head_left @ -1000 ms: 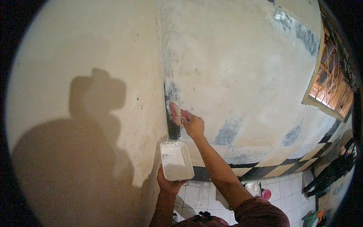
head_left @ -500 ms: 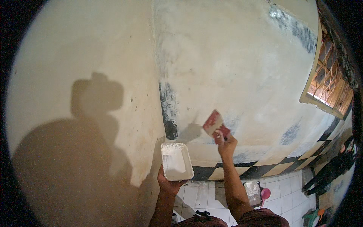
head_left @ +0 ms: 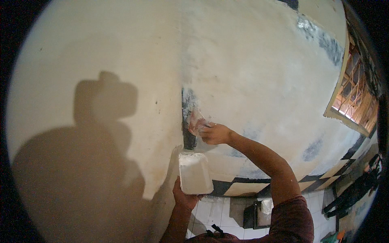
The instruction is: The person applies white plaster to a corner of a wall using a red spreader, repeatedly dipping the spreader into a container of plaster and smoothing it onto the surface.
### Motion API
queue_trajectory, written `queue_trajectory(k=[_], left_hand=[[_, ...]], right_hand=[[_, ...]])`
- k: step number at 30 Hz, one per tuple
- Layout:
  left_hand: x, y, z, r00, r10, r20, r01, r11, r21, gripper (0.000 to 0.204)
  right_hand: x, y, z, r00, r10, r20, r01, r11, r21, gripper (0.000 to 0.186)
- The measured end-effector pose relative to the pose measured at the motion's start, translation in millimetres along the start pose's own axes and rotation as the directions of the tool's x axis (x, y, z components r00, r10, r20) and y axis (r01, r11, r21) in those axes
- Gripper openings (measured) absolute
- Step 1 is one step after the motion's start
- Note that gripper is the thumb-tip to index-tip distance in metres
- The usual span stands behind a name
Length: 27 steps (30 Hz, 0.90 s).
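Note:
My left hand (head_left: pixel 186 197) is closed around the lower end of a white rectangular tub (head_left: pixel 196 176), held up close to the wall corner. White paste clings inside it, mostly at its top end. Just above the tub, my right hand (head_left: pixel 215 134) grips a reddish putty scraper (head_left: pixel 196 122) smeared with white. The blade lies at the wall (head_left: pixel 259 81), over a dark strip (head_left: pixel 189 139) that runs down beside the corner. Part of that strip is covered by the blade; its edge against the wall is blurred.
A barred window (head_left: pixel 351 95) is at the right. Black and cream checks (head_left: pixel 247 188) run along the wall's foot above white floor tiles (head_left: pixel 210 210). A black container (head_left: pixel 250 215) and a clear bag with white contents (head_left: pixel 266 208) stand there. Another person (head_left: pixel 358 188) is at far right.
My right hand has swung left with the scraper, from mid-wall to the dark strip at the corner. The tub stays in my left hand, and the view has shifted slightly.

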<state>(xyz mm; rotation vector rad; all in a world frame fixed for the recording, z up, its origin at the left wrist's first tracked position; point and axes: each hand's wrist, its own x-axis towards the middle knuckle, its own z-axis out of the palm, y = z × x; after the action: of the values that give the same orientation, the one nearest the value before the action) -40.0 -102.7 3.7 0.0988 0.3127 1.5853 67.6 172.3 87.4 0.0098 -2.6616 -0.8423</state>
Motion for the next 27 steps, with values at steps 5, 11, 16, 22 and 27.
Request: queue_trajectory(k=[5,11,16,22,27], left_hand=[[-8,15,-5,1.0,-0.008,0.012,0.008,1.0,0.015,0.059],[-1,38,9,1.0,0.011,0.003,-0.011,1.0,0.02,0.06],[20,39,-29,0.987,-0.019,0.16,0.036,0.994,-0.104,0.061],[22,41,-17,1.0,-0.008,-0.014,0.008,0.999,0.047,0.063],[25,52,-18,1.0,-0.002,0.028,0.003,1.0,-0.018,0.063]], right_hand=[[57,-4,8,0.975,-0.198,0.097,0.218,0.933,-0.285,0.035],[18,5,-17,0.984,0.035,0.172,0.012,0.964,-0.267,0.027],[3,-1,-51,0.989,0.079,0.126,-0.045,0.966,-0.253,0.022],[99,21,-25,0.987,-0.067,0.148,0.112,0.94,-0.323,0.019],[36,61,-38,0.995,0.083,0.056,-0.077,0.992,-0.099,0.058]])
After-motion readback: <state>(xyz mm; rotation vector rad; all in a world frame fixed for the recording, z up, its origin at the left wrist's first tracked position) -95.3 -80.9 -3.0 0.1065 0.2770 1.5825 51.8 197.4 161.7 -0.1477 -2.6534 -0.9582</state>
